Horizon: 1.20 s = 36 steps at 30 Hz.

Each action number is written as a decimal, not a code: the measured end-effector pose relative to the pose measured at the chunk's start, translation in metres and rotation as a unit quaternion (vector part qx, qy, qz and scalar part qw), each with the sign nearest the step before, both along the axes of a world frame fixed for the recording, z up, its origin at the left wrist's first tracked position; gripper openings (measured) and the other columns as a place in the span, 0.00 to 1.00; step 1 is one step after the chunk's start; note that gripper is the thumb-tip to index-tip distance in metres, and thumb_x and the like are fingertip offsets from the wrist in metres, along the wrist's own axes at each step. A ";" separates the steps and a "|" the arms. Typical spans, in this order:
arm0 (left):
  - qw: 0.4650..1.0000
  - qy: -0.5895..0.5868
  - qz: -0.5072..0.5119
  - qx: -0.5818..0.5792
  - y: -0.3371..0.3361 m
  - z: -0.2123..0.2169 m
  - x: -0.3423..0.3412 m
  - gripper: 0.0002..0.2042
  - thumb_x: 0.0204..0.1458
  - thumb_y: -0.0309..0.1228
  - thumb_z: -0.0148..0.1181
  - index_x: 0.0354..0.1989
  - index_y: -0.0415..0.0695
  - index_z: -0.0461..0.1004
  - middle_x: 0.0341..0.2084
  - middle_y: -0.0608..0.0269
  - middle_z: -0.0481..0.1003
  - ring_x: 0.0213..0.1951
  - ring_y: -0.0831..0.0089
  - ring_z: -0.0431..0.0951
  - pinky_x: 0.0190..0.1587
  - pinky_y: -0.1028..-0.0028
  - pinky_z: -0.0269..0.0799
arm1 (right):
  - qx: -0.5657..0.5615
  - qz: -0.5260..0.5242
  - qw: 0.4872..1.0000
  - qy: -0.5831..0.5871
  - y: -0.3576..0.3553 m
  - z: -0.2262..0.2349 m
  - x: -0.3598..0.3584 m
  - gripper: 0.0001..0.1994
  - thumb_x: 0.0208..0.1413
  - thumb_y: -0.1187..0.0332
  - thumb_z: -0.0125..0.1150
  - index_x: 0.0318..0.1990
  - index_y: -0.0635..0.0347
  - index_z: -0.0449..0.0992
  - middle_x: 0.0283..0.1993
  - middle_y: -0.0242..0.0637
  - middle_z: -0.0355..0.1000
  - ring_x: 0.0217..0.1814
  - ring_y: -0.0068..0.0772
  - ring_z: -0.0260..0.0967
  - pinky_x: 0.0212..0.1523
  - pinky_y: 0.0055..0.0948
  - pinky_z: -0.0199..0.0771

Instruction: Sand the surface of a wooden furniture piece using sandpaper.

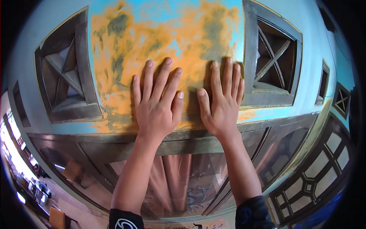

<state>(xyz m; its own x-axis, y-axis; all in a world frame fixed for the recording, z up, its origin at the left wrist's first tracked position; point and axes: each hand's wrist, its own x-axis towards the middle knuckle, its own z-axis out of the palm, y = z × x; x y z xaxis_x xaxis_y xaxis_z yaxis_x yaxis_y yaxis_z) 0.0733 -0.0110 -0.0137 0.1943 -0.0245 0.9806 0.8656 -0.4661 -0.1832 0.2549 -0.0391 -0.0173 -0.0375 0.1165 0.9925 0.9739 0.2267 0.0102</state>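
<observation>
In front of me rises a light blue wall with a broad blotchy patch of orange and grey coating (187, 26). My left hand (157, 108) has its fingers spread over the lower left of this patch, back of the hand toward me. Beside it, over the lower right of the patch, my right hand (223, 107) is stretched out too, with its thumb apart from the fingers. Both palms face the wall and seem to lie flat on it; contact is hidden behind them. Neither hand shows anything in it.
Wooden vent frames with crossed bars stand left (82, 57) and right (249, 49) of the patch. Below runs a dark wooden beam (187, 147) above glass panels, with a pinkish curtain (176, 175) showing. A patterned dark frame (301, 191) is at right, an orange-brown chair (57, 218) lower left.
</observation>
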 end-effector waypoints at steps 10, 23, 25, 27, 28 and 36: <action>1.000 0.007 0.012 0.006 0.004 0.009 -0.019 0.24 0.66 0.44 0.51 0.69 0.57 0.73 0.76 0.67 0.62 0.78 0.56 0.55 0.78 0.44 0.39 | 0.021 -0.007 1.000 -0.009 0.003 0.017 0.004 0.33 0.71 0.49 0.52 0.79 0.51 0.59 0.85 0.51 0.45 0.87 0.62 0.37 0.80 0.60 0.35; 1.000 0.008 0.005 0.014 0.003 0.007 -0.021 0.24 0.66 0.43 0.51 0.69 0.56 0.74 0.75 0.66 0.65 0.77 0.55 0.57 0.78 0.48 0.39 | 0.049 -0.007 0.999 -0.012 0.007 0.035 0.001 0.35 0.69 0.47 0.54 0.79 0.50 0.59 0.84 0.51 0.46 0.86 0.62 0.40 0.80 0.59 0.39; 1.000 0.010 0.006 0.012 0.004 0.008 -0.020 0.24 0.66 0.43 0.51 0.69 0.56 0.74 0.74 0.66 0.65 0.77 0.55 0.57 0.78 0.48 0.39 | 0.049 0.002 0.999 -0.009 0.006 0.028 0.004 0.35 0.69 0.47 0.53 0.79 0.50 0.59 0.84 0.51 0.45 0.86 0.62 0.39 0.80 0.60 0.38; 1.000 0.010 0.004 0.015 0.005 0.005 -0.024 0.24 0.66 0.44 0.51 0.69 0.56 0.74 0.74 0.66 0.65 0.78 0.55 0.57 0.78 0.48 0.39 | -0.013 0.003 1.000 0.009 0.001 -0.011 -0.001 0.35 0.72 0.49 0.50 0.80 0.53 0.55 0.85 0.52 0.42 0.88 0.60 0.33 0.82 0.57 0.30; 1.000 0.009 0.005 0.014 0.003 0.004 -0.026 0.24 0.66 0.44 0.51 0.69 0.56 0.74 0.74 0.66 0.65 0.78 0.55 0.57 0.78 0.48 0.39 | -0.031 -0.006 1.000 0.001 -0.004 -0.027 -0.003 0.36 0.71 0.49 0.50 0.80 0.55 0.55 0.86 0.53 0.41 0.88 0.60 0.32 0.82 0.58 0.28; 1.000 0.017 0.010 -0.007 0.002 -0.002 -0.034 0.23 0.67 0.44 0.51 0.69 0.56 0.73 0.75 0.67 0.64 0.78 0.57 0.56 0.78 0.49 0.40 | 0.009 -0.009 1.000 0.004 0.001 0.014 0.000 0.36 0.69 0.48 0.54 0.79 0.53 0.58 0.85 0.54 0.42 0.87 0.62 0.35 0.81 0.61 0.34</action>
